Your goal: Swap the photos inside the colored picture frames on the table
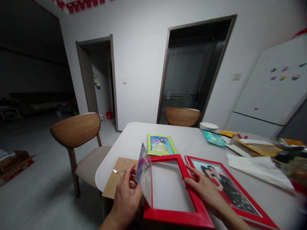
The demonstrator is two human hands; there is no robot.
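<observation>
The white table (189,143) carries all items handled. One wooden chair (76,130) stands off its left edge; a second wooden chair (183,117) stands behind its far edge.

The framed couple portrait (230,188), bordered in red, lies to the right, reaching toward the near edge. Beside it, at the near edge, is the open red frame (177,217); a pale surface shows through its opening. The brown backing board (114,182), with metal clips on its surface, lies at the near left corner. The green-bordered picture (161,145) lies beyond the open red frame, toward the far edge.

The right hand (200,185) has thumb and forefinger closed on the frame's right side. The left hand (128,191) pinches the loose photo (144,179) between thumb and curled fingers; the photo stands tilted at the frame's left side.

The white paper (259,166) lies toward the right edge. The white bowl (209,126) sits at the far edge, just behind the teal packet (214,137).
</observation>
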